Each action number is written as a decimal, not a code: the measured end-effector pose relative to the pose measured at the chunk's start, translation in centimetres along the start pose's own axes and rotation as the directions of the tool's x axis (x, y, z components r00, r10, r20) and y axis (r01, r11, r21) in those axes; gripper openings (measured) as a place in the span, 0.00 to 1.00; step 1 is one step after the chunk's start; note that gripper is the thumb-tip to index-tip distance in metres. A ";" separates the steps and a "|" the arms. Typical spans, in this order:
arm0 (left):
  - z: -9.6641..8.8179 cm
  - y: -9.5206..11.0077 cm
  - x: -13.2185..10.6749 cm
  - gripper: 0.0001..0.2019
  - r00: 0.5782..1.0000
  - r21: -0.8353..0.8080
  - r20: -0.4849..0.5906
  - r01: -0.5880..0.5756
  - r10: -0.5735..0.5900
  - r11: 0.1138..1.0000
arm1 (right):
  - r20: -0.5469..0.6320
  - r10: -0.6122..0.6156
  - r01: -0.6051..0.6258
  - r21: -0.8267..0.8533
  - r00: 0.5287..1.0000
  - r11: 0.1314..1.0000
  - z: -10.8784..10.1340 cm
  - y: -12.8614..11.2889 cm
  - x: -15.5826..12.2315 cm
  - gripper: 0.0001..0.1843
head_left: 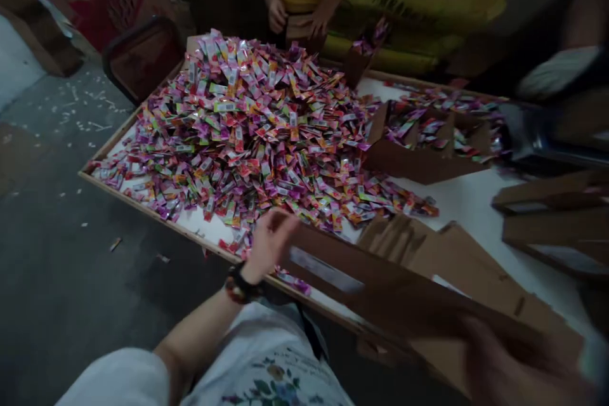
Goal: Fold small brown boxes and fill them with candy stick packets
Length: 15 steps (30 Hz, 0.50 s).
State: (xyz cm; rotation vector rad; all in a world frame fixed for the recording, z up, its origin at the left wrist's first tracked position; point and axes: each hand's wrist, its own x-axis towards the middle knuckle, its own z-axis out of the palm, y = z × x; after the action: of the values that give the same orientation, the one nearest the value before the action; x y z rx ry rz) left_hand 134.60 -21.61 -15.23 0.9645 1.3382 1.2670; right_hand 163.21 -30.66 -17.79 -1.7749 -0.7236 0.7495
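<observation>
My left hand (268, 242) grips the left end of a brown cardboard box (409, 285) held over the near edge of the table (476, 203). My right hand (495, 355) is at the box's right end, dark and smeared by motion, and seems to hold it. A big heap of small bright candy packets (247, 120), pink, purple, orange and green, covers the left half of the white tabletop just beyond my left hand.
An open cardboard box (423, 152) with packets in it stands at mid-table. More flat cardboard (552, 216) lies at the right. Another person in yellow stands at the far side, hands (295, 19) on a small box. A dark chair (143, 57) is at left.
</observation>
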 end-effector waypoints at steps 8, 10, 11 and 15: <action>-25.4 -3.8 4.9 0.17 0.902 -0.146 -0.300 0.278 -0.311 0.949 | 0.253 0.100 -0.175 0.296 0.962 0.939 28.2 0.5 -10.0 0.23; -26.9 -4.4 5.5 0.16 0.881 -0.170 -0.335 0.293 -0.335 0.941 | 0.263 0.031 -0.110 0.295 0.964 0.949 30.0 0.5 -11.0 0.22; -27.0 -4.7 5.7 0.16 0.868 -0.188 -0.357 0.294 -0.344 0.937 | 0.321 -0.023 -0.078 0.298 0.947 0.951 30.3 0.5 -11.5 0.22; -25.7 -5.8 5.7 0.21 0.884 -0.134 -0.406 0.195 -0.233 0.972 | 0.768 -0.241 0.015 0.289 0.594 0.957 30.4 1.3 -14.0 0.30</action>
State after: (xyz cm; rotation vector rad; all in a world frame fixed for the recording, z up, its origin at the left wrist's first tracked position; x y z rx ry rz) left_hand 108.94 -21.35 -23.45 0.4729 1.6507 1.3960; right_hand 131.17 -24.34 -25.23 -1.0611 -1.2661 1.5047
